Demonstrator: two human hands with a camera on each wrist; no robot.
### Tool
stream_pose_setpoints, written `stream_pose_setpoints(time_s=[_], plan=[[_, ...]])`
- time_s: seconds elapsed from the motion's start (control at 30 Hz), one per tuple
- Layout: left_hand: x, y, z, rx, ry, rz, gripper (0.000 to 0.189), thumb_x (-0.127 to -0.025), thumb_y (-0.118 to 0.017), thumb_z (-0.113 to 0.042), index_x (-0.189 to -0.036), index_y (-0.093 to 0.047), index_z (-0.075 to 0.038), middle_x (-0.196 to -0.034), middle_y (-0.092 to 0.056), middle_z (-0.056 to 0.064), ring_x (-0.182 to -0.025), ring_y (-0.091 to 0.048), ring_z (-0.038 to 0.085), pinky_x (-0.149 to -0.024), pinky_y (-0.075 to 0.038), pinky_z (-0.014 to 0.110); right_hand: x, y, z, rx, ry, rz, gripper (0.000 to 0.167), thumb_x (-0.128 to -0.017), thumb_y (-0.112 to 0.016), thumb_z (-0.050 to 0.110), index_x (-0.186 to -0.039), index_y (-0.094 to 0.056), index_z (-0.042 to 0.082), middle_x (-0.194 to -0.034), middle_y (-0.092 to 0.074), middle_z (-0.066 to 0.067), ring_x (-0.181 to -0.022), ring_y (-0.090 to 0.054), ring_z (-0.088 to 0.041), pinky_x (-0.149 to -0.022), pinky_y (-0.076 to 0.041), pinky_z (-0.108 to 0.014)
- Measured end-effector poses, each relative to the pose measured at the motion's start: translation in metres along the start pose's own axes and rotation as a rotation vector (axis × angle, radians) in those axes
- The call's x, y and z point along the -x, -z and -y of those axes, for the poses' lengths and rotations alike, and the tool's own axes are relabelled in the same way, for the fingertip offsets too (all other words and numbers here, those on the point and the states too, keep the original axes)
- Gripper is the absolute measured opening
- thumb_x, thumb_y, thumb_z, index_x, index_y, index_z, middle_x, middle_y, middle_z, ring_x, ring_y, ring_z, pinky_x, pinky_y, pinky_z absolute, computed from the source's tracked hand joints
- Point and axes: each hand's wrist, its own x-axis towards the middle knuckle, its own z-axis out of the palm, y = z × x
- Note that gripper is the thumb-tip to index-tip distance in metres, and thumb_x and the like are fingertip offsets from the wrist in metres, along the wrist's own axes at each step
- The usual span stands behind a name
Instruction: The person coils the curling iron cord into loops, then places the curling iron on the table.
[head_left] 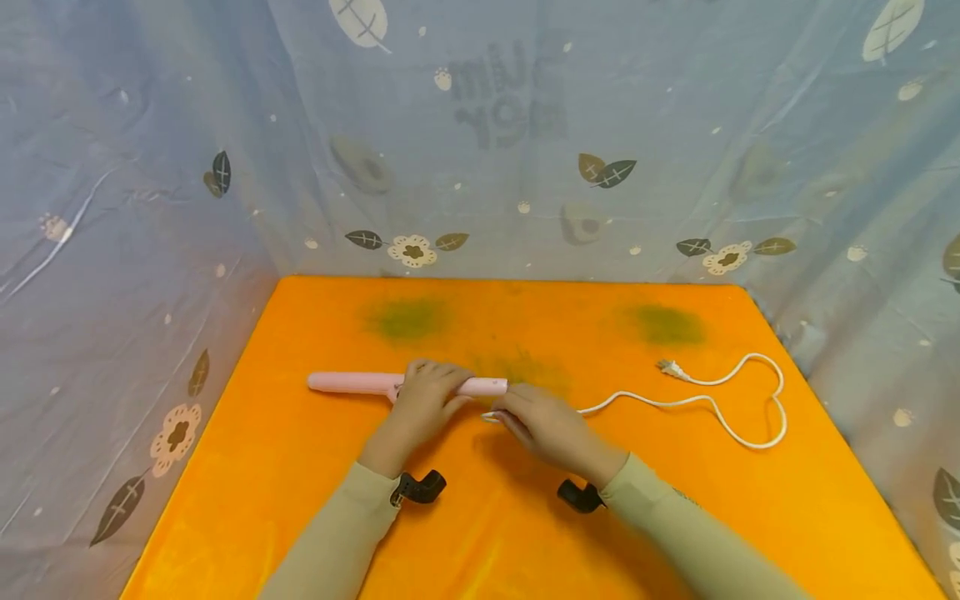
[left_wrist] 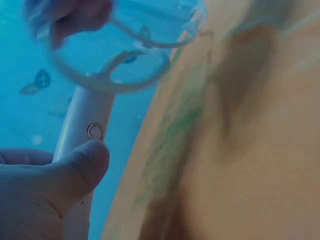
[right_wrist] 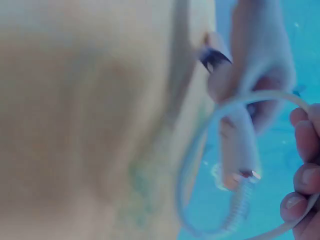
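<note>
The left hand (head_left: 424,398) grips the pink wand (head_left: 354,382), jutting sideways both ways; nearer its cord end, the right hand (head_left: 549,422) holds the white cord (head_left: 660,405).

Here's the long pink plastic rod (head_left: 352,382), smooth with a soft sheen; the thin white cord (head_left: 660,405) looks smooth and rubbery, ending in shiny metal prongs (head_left: 664,365)! Beneath, velvety orange cloth (head_left: 450,533); behind, a glossy grey-blue plastic-looking curtain (head_left: 487,196); matt beige fabric sleeves (head_left: 330,533).

Orange tabletop (head_left: 480,533), green-smudged; white cord (head_left: 660,405) with plug (head_left: 670,367) lying at right.
</note>
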Motion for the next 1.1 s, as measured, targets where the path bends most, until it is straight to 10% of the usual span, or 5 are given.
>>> stream_pose_setpoints(time_s=[0.23, 0.5, 0.83, 1.1], plan=[[0.01, -0.007, -0.016, 0.011, -0.114, 0.005, 0.032, -0.091, -0.067, -0.033, -0.119, -0.067, -0.016, -0.115, -0.066, 0.0, -0.103, -0.058, 0.022, -0.098, -0.031, 0.044, -0.003, 0.021, -0.02, -0.085, -0.171, 0.018, 0.008, -0.096, -0.061, 0.014, -0.103, -0.065, 0.015, -0.092, -0.06, 0.007, -0.075, -0.051, -0.005, -0.067, -0.047, -0.024], [0.018, -0.004, -0.019, 0.003, -0.177, -0.107, 0.034, -0.09, -0.069, -0.035, -0.118, -0.067, -0.016, -0.113, -0.067, -0.001, -0.101, -0.059, 0.019, -0.098, -0.034, 0.043, 0.005, 0.02, -0.042, -0.433, -0.51, -0.027, 0.019, -0.098, -0.056, 0.032, -0.107, -0.066, 0.018, -0.097, -0.065, 0.007, -0.088, -0.064, -0.019, -0.076, -0.053, -0.03], [0.017, 0.008, -0.012, 0.031, -0.193, -0.256, 0.035, -0.089, -0.071, -0.028, -0.117, -0.064, -0.009, -0.111, -0.065, 0.004, -0.103, -0.06, 0.023, -0.096, -0.04, 0.041, 0.01, -0.004, -0.054, -0.582, -0.613, -0.054, 0.035, -0.103, -0.046, 0.037, -0.11, -0.069, 0.012, -0.083, -0.063, -0.011, -0.062, -0.05, -0.023, -0.054, -0.041, -0.028], [0.009, 0.012, -0.012, 0.04, -0.126, -0.299, 0.037, -0.089, -0.071, -0.027, -0.121, -0.063, -0.008, -0.114, -0.065, 0.006, -0.105, -0.058, 0.024, -0.097, -0.039, 0.042, 0.019, -0.024, -0.04, -0.346, -0.553, 0.045, 0.023, -0.099, -0.056, 0.014, -0.12, -0.067, 0.011, -0.081, -0.065, -0.002, -0.062, -0.049, -0.013, -0.06, -0.042, -0.031]])
